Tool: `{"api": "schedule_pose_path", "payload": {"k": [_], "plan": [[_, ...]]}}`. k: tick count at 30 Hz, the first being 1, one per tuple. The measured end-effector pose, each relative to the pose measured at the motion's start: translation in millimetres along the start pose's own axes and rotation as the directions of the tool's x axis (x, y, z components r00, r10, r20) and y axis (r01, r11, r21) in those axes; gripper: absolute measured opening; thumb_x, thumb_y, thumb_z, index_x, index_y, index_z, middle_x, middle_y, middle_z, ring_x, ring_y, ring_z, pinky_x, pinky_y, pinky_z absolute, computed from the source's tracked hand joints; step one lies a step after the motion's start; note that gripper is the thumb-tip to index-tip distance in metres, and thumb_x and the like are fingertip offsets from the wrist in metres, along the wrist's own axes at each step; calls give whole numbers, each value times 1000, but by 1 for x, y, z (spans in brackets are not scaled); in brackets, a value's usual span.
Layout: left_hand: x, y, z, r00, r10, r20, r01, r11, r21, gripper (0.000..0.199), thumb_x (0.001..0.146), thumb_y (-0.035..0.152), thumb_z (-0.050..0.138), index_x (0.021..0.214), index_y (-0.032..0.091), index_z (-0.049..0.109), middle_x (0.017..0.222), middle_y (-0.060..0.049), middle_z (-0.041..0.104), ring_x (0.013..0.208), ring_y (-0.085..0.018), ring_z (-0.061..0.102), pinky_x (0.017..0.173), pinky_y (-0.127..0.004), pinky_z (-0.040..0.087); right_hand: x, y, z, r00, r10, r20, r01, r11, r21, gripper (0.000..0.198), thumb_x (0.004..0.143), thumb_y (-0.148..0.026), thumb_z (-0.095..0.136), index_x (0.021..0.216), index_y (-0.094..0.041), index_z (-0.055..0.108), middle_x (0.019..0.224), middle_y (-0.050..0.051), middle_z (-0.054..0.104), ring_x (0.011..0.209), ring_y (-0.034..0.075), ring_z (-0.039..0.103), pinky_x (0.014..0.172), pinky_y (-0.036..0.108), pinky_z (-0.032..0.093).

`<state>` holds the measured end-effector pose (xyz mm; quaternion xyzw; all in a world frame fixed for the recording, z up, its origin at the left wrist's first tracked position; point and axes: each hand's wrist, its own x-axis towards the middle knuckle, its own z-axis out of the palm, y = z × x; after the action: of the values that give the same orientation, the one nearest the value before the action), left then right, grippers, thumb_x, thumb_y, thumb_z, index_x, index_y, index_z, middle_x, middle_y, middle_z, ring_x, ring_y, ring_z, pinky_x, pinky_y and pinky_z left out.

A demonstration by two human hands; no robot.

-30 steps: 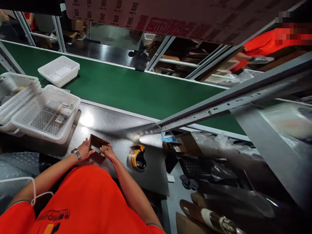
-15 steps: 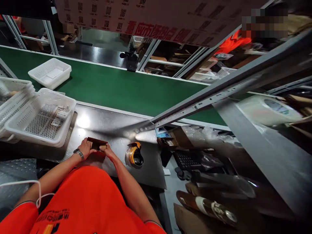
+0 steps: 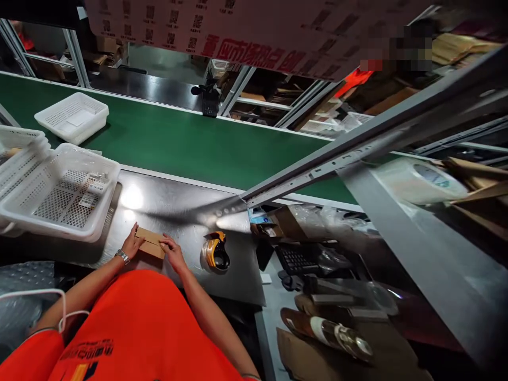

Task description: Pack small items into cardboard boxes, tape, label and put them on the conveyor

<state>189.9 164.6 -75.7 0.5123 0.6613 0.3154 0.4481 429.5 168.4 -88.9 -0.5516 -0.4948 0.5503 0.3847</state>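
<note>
A small brown cardboard box (image 3: 150, 246) sits on the metal bench in front of my body, its top flaps folded down with a seam along the middle. My left hand (image 3: 130, 246) is closed around the box's left end, thumb on top. At the right end, my right hand (image 3: 174, 255) holds the box with bent fingers on the top edge. Right of my hands, an orange and black tape dispenser (image 3: 216, 253) with a tape roll rests on the bench.
Left stands a white perforated basket (image 3: 97, 225) holding small labelled packets. Another white basket (image 3: 102, 119) is on the green conveyor belt (image 3: 178, 135). A metal post (image 3: 301, 159) slants up rightward. Farther right are a keyboard (image 3: 297, 259) and a large tape roll (image 3: 416, 180).
The box's top flaps, raised at first, are now folded down over its opening. My hands have shifted onto the top and ends. The view has turned slightly.
</note>
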Motion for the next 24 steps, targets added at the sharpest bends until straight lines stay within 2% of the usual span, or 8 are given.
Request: {"api": "schedule_pose_path", "payload": {"k": [3, 6, 9, 12, 15, 17, 19, 24], "plan": [[2, 4, 2, 1000, 4, -16, -4, 1000, -5, 72, 111, 57, 56, 168, 15, 60, 177, -23, 61, 165, -36, 60, 141, -57, 45, -1, 6, -12, 999, -29, -45, 22, 991, -132, 50, 91, -68, 79, 109, -22, 87, 156, 19, 77, 147, 35, 69, 125, 51, 53], [3, 6, 4, 999, 14, -37, -14, 1000, 21, 68, 113, 58, 52, 162, 14, 67, 169, -22, 68, 158, -37, 65, 138, -56, 49, -6, 7, -52, 970, -28, -243, -29, 973, -228, 68, 94, -65, 74, 146, -21, 73, 165, 21, 66, 155, 36, 60, 130, 53, 49], [3, 5, 6, 998, 6, -64, -2, 998, 64, 66, 114, 59, 51, 159, 15, 71, 151, -20, 80, 138, -37, 78, 125, -53, 61, -19, 10, -109, 848, -35, -529, -168, 929, -331, 90, 96, -62, 65, 169, -11, 49, 174, 33, 46, 168, 47, 40, 140, 67, 34], [3, 6, 7, 996, -8, -90, 19, 993, 120, 63, 116, 53, 48, 159, 15, 71, 145, -20, 83, 130, -38, 82, 119, -53, 63, -30, 16, -152, 766, -35, -642, -376, 786, -491, 94, 97, -50, 64, 175, -3, 40, 163, 40, 50, 152, 53, 56, 130, 70, 45], [3, 9, 8, 995, -12, -94, 26, 988, 152, 59, 116, 48, 46, 157, 14, 73, 146, -21, 82, 132, -37, 81, 122, -52, 61, -31, 19, -166, 800, -34, -599, -458, 609, -647, 95, 99, -44, 63, 180, -3, 35, 151, 37, 59, 130, 49, 71, 115, 63, 57], [4, 12, 8, 996, -7, -90, 20, 989, 149, 57, 117, 48, 48, 154, 15, 74, 144, -19, 83, 131, -35, 81, 121, -49, 61, -29, 21, -165, 827, -71, -558, -431, 558, -709, 98, 98, -45, 66, 182, -5, 36, 144, 35, 63, 127, 50, 73, 111, 62, 58], [4, 14, 7, 998, 0, -71, 10, 989, 147, 54, 117, 47, 49, 154, 18, 75, 141, -16, 85, 130, -34, 81, 120, -48, 62, -29, 22, -160, 841, -96, -532, -390, 574, -720, 101, 95, -47, 69, 180, -3, 39, 137, 37, 67, 126, 53, 73, 108, 64, 58], [3, 13, 6, 999, 32, -34, -27, 989, 143, 49, 117, 34, 49, 151, 13, 76, 142, -18, 84, 129, -36, 81, 121, -49, 60, -28, 17, -156, 837, 22, -546, -323, 825, -463, 102, 89, -62, 68, 171, -3, 54, 114, 33, 77, 117, 56, 76, 102, 69, 56]]}}
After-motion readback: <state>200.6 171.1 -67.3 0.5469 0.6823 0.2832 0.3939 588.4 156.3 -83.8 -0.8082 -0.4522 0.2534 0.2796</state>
